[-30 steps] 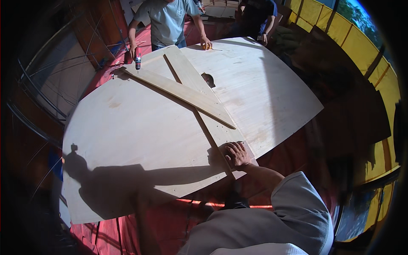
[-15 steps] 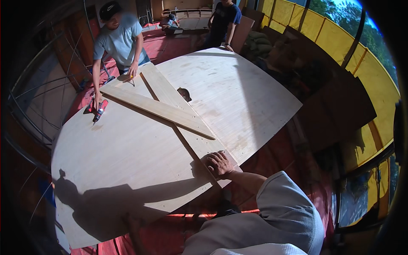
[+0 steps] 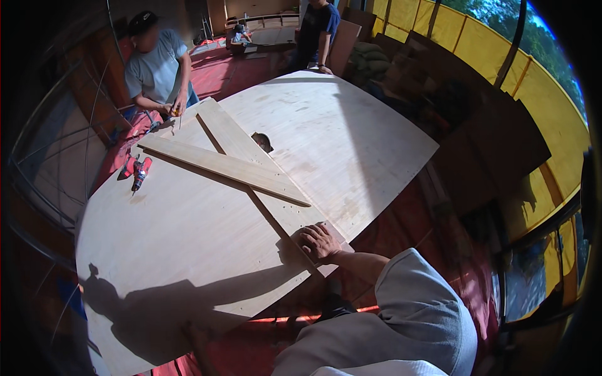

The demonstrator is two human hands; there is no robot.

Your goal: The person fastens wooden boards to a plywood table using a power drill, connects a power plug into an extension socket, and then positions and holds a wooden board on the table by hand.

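Observation:
My right hand (image 3: 318, 242) rests on the near end of a long pale plank (image 3: 266, 197), its slightly curled fingers apart on the surface. My left hand (image 3: 188, 330) is dim in shadow at the panel's lower edge, its fingers unclear. The large curved plywood panel (image 3: 376, 150) carries that plank and a second board (image 3: 222, 169) lying diagonally across it. A red-and-black drill (image 3: 141, 173) lies at the panel's far left. A small dark cut-out (image 3: 262, 141) shows beside the long plank.
A co-worker (image 3: 157, 69) at the far left edge holds a small yellow tool (image 3: 176, 112). Another person (image 3: 316, 34) leans on the panel's far edge; someone (image 3: 238, 39) crouches farther back. Dark sheets (image 3: 476, 144) and sandbags (image 3: 367, 59) line the right, before yellow barriers (image 3: 470, 50).
The co-worker has set the drill down on the panel and now has both hands together at the yellow tool. My view has shifted; my right hand stays on the plank.

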